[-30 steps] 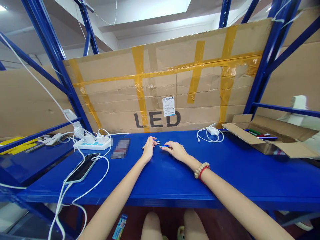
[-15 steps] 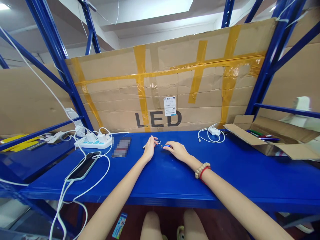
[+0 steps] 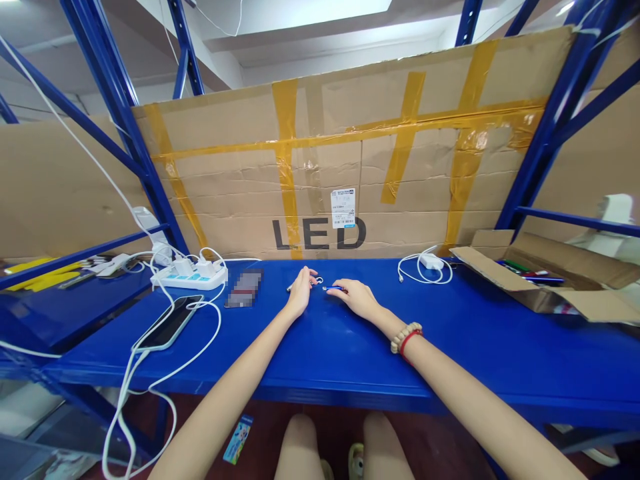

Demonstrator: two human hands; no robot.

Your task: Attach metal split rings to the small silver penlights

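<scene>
My left hand [image 3: 301, 293] stands on its edge on the blue tabletop, fingers curled inward around something thin. A silver end of this shows left of the hand. By its fingertips lies a small silver ring-shaped piece [image 3: 320, 281]; whether it joins the held thing I cannot tell. My right hand [image 3: 357, 299] rests just to the right, thumb and fingers pinched on a slim blue pen [image 3: 334, 288]. The pen's metallic tip points left toward my left hand, with a small gap between. My right palm hides the pen's rear part.
At left are a white power strip [image 3: 195, 275], a phone [image 3: 170, 323] with white cables, and a dark flat device [image 3: 245, 288]. A white charger [image 3: 430, 261] with coiled cable lies right of centre. An open cardboard box [image 3: 530, 293] holds several pens. Cardboard [image 3: 240, 193] stands behind.
The view has shifted slightly. The pen's metallic tip shows a little more clearly; both hands keep nearly the same place and grip.
</scene>
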